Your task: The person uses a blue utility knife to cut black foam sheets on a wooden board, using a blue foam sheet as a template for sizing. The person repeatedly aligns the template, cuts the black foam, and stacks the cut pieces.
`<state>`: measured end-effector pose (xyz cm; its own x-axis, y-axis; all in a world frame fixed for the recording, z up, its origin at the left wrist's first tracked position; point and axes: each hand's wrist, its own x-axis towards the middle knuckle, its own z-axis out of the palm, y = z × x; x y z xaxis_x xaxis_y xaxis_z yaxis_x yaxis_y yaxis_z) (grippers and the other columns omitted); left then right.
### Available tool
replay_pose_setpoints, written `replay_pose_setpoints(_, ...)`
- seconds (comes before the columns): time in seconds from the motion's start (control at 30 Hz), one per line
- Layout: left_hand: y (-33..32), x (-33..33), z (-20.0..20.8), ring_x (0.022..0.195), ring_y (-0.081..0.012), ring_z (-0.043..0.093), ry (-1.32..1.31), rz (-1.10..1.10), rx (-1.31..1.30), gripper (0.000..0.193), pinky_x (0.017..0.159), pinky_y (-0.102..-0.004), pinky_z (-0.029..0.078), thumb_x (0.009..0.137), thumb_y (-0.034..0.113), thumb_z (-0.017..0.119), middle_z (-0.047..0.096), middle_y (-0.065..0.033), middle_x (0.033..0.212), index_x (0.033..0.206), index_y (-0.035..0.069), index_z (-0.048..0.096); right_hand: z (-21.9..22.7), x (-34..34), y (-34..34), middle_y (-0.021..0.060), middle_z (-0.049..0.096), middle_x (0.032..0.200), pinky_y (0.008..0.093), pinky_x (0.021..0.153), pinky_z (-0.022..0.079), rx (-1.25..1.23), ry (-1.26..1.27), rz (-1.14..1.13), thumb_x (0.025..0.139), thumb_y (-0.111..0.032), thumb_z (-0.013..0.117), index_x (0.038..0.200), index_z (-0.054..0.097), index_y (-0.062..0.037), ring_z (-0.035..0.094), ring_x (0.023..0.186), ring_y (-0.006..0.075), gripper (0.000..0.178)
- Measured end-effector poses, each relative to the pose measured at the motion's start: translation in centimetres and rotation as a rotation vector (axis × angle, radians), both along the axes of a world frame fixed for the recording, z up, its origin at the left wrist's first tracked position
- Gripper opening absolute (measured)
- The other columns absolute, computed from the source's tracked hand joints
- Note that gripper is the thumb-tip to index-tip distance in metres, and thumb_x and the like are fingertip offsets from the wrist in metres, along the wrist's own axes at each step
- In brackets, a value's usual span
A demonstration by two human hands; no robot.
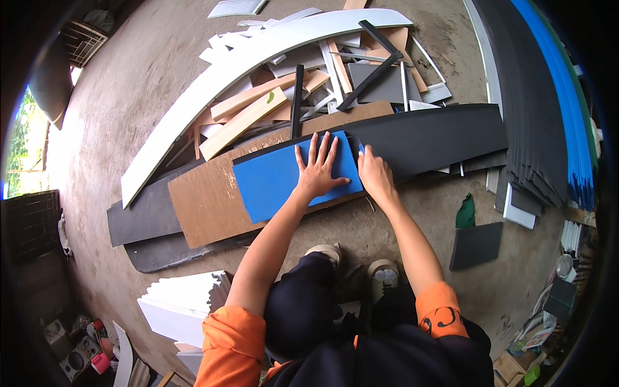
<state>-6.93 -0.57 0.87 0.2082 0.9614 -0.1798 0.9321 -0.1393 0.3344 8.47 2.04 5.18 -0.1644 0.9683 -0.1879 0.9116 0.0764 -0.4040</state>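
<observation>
A blue rectangular sheet (267, 184) lies across a brown board (200, 200) and the left end of a long black sheet (445, 132). My left hand (316, 173) rests flat on the blue sheet with its fingers spread. Close to that sheet's right edge, over the black sheet, my right hand (376, 171) is closed round a slim blue tool (362, 149). Only a short blue end of the tool shows above the fist; its other end is hidden.
Beyond the boards lies a heap of offcuts (258, 106) with a long curved white strip (258, 55). Black sheets (532, 129) and blue sheets (567, 97) are stacked at the right. White panels (174, 309) stand at lower left; a dark grey piece (476, 246) lies right of my feet.
</observation>
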Motion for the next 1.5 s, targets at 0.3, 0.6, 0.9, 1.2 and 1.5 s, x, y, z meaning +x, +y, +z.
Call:
replay_pose_setpoints(0.3, -0.2, -0.2, -0.1, 0.134, -0.0279, -0.001, -0.07, 0.03, 0.075, 0.102, 0.098, -0.0623, -0.006, 0.061, 0.063, 0.06, 0.009, -0.0067, 0.145, 0.139, 0.016, 0.015, -3.3, -3.1, 4.2, 0.0266, 0.058, 0.07, 0.0507, 0.062, 0.047, -0.023, 0.02, 0.037, 0.09, -0.024, 0.037, 0.094, 0.045, -0.0001, 0.058, 0.069, 0.0436, 0.025)
replay_pose_setpoints(0.6, -0.1, 0.1, 0.0, 0.134, -0.0268, -0.001, -0.064, 0.037, 0.074, 0.103, 0.098, -0.0612, -0.006, 0.06, 0.063, 0.061, 0.009, -0.0056, 0.145, 0.14, 0.018, 0.013, -1.6, -3.6, 5.7, 0.0261, 0.058, 0.097, 0.0453, 0.081, 0.046, -0.364, -0.058, -0.035, 0.086, -0.019, 0.038, 0.103, 0.051, 0.0017, 0.056, 0.094, 0.0386, 0.03)
replay_pose_setpoints(0.9, -0.2, 0.3, 0.1, 0.134, -0.0246, -0.006, 0.005, 0.039, 0.031, 0.106, 0.097, -0.0633, -0.007, 0.06, 0.063, 0.062, 0.003, -0.0029, 0.146, 0.14, 0.02, 0.008, 0.1, 0.1, -2.9, 0.025, 0.058, 0.099, 0.0437, 0.083, 0.045, -0.481, -0.093, -0.1, 0.086, -0.021, 0.04, 0.102, 0.052, 0.0033, 0.056, 0.096, 0.0373, 0.031)
replay_pose_setpoints(1.2, 0.0, 0.9, 0.7, 0.133, -0.0257, -0.012, 0.1, -0.017, -0.106, 0.104, 0.096, -0.0652, -0.007, 0.065, 0.065, 0.057, -0.006, -0.0042, 0.146, 0.14, 0.018, 0.002, -11.8, 8.3, -17.0, 0.0263, 0.059, 0.092, 0.0469, 0.076, 0.046, -0.703, -0.114, 0.086, 0.084, -0.022, 0.042, 0.11, 0.05, -0.0019, 0.057, 0.088, 0.0416, 0.035)
replay_pose_setpoints(1.5, -1.4, 3.7, 1.1, 0.13, -0.0396, -0.015, -0.033, 0.199, 0.067, 0.106, 0.091, -0.07, -0.005, 0.063, 0.052, 0.064, -0.006, -0.0166, 0.144, 0.14, 0.01, 0.005, 0.3, 4.8, -8.9, 0.0255, 0.059, 0.07, 0.0437, 0.06, 0.049, -0.474, 0.01, 0.077, 0.089, -0.022, 0.037, 0.085, 0.053, 0.0047, 0.06, 0.059, 0.036, 0.031)
